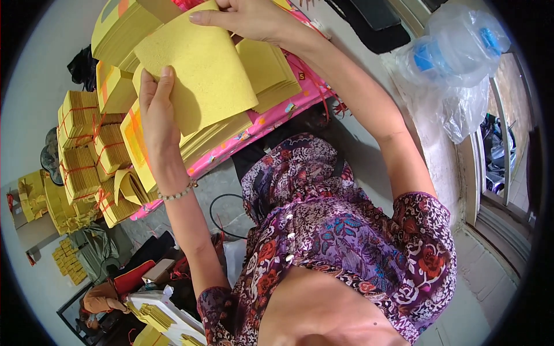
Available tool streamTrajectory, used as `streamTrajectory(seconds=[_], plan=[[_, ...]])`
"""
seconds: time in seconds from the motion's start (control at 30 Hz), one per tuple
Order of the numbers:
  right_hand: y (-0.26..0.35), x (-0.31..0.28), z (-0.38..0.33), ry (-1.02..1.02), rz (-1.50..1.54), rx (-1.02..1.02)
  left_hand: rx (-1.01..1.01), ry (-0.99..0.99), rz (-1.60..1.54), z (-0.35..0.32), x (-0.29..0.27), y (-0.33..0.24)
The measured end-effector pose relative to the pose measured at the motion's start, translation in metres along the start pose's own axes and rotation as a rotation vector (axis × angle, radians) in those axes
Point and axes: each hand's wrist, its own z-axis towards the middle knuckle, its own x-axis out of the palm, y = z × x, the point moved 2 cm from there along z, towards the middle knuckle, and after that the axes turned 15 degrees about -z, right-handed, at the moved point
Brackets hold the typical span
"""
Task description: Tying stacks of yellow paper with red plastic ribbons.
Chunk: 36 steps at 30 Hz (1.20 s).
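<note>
A yellow paper sheet [199, 75] with a rough surface is held up in front of me, slightly curved; whether it is one layer or several I cannot tell. My left hand [158, 112] pinches its left edge, thumb on the face toward me and fingers mostly hidden behind. At the top edge my right hand [251, 20] grips it, its thumb lying across the corner. Beneath and beyond the sheet, stacks of yellow paper [266, 75] rest on a table with a pink patterned cover [280, 124]. A taller paper stack [124, 34] stands at the far left.
Yellow paper bundles tied with red string [81, 147] are piled at the left. Another person [104, 297] is at lower left, near a white surface [173, 323] with yellow paper. A large clear plastic bottle [461, 46] stands at the right, by a doorway.
</note>
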Motion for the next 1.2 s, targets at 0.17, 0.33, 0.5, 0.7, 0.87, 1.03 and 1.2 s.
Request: streamTrajectory(seconds=[0.17,0.33,0.5,0.7,0.87,1.03,1.2], plan=[[0.023,0.015,-0.043,0.180,-0.156,0.053,0.096,-0.077,-0.048,0.012,-0.027,-0.005],[0.016,0.015,-0.060,0.114,-0.204,0.028,0.138,-0.090,-0.092,0.006,-0.012,-0.003],[0.000,-0.003,-0.098,-0.253,0.088,-0.012,0.104,-0.103,-0.042,0.009,-0.032,-0.007],[-0.086,0.015,-0.173,-0.607,-0.596,0.191,-0.003,-0.168,0.009,0.013,-0.088,-0.015],[-0.110,0.051,-0.212,-0.606,-0.665,0.220,-0.050,-0.203,0.014,0.017,-0.111,-0.004],[-0.109,0.062,-0.214,-0.623,-0.668,0.220,-0.040,-0.236,0.028,0.019,-0.119,0.007],[-0.111,0.064,-0.211,-0.564,-0.643,0.236,-0.055,-0.281,0.095,0.019,-0.123,0.011]])
